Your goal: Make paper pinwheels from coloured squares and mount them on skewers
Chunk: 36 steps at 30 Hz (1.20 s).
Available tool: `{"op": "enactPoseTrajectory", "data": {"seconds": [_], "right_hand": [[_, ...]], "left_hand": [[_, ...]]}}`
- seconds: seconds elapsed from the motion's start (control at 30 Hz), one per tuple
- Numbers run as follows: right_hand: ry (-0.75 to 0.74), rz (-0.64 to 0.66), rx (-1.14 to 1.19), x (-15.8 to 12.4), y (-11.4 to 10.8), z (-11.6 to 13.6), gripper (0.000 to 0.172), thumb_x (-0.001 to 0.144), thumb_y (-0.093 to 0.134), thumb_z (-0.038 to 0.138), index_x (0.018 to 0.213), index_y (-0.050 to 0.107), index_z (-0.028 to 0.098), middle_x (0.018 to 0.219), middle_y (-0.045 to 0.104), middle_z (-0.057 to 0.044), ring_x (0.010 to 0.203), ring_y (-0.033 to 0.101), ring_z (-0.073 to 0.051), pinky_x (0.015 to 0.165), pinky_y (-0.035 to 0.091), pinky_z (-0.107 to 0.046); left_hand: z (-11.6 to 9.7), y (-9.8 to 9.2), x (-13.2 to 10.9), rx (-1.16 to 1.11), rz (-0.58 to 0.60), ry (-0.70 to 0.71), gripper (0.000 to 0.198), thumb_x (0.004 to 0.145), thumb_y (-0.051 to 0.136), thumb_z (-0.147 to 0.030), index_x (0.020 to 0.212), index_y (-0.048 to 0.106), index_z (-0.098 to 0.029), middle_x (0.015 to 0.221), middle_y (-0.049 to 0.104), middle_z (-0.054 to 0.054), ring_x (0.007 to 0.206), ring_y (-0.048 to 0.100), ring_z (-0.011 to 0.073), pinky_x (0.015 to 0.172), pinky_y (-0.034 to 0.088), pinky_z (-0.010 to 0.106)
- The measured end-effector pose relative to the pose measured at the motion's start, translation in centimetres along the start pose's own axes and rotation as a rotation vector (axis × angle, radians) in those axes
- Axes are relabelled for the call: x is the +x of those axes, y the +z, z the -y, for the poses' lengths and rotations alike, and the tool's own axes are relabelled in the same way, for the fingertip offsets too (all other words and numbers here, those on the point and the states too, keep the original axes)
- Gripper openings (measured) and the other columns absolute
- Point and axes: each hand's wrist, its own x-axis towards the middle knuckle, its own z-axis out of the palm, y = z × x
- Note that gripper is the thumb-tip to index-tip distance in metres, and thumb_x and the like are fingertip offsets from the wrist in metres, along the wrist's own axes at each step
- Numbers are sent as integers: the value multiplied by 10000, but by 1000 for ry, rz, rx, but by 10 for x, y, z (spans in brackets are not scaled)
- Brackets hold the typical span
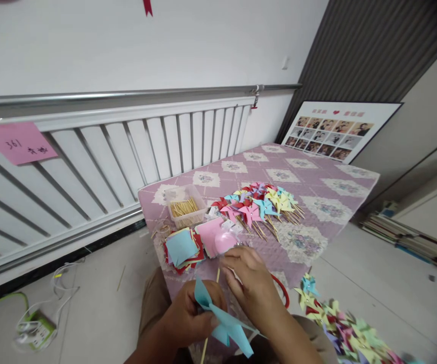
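Note:
My left hand (195, 311) is closed on a light blue paper pinwheel (224, 321), its blades partly folded over and pinched under the thumb. A thin wooden stick (217, 275) runs through the same hand, showing above and below the fingers. Just to the right, my right hand (247, 273) reaches forward with its thumb apart from the fingers. Its fingertips are at the near edge of a small round clear dish (226, 240); whether they touch anything small inside is hidden. The dish is on pink paper (208, 235).
A stack of coloured paper squares (181, 247) lies left of the dish, behind it a plastic box (199, 212) of wooden sticks. Finished pinwheels (266, 205) are heaped on the tablecloth (324, 207). More pinwheels (340, 323) stand at lower right. A radiator (158, 146) lines the wall.

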Motion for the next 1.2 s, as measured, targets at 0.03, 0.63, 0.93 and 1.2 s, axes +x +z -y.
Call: {"op": "enactPoseTrajectory", "data": {"seconds": [0.03, 0.63, 0.93, 1.2], "right_hand": [[-7, 20, -28, 1, 2, 0, 132, 886, 548, 134, 900, 664, 195, 891, 664, -67, 840, 558, -218, 749, 438, -361], [120, 146, 8, -1, 6, 2, 178, 826, 496, 77, 702, 541, 196, 734, 562, -29, 756, 497, -196, 709, 371, -321], [551, 28, 309, -23, -7, -23, 178, 907, 457, 284, 746, 502, 223, 688, 516, 16, 658, 497, -164, 620, 392, -268], [617, 154, 317, -70, -33, -49, 244, 825, 572, 361, 636, 505, 222, 647, 532, 3, 615, 494, -171, 593, 387, -283]], "left_hand": [[0, -1, 0, 9, -5, -3, 312, 785, 680, -407, 661, 544, -155, 674, 577, 44, 589, 504, 111, 541, 390, 222], [-1, 0, 2, 4, 30, -51, 329, 763, 689, -422, 658, 556, -140, 659, 547, 35, 580, 471, 102, 535, 372, 217], [18, -9, 1, -250, -192, -77, 382, 674, 755, -446, 623, 508, -159, 610, 472, -16, 499, 381, 65, 451, 289, 198], [2, -15, 15, -553, -472, -97, 382, 607, 753, -411, 562, 432, -207, 520, 344, -58, 427, 229, 59, 453, 240, 251]]}}
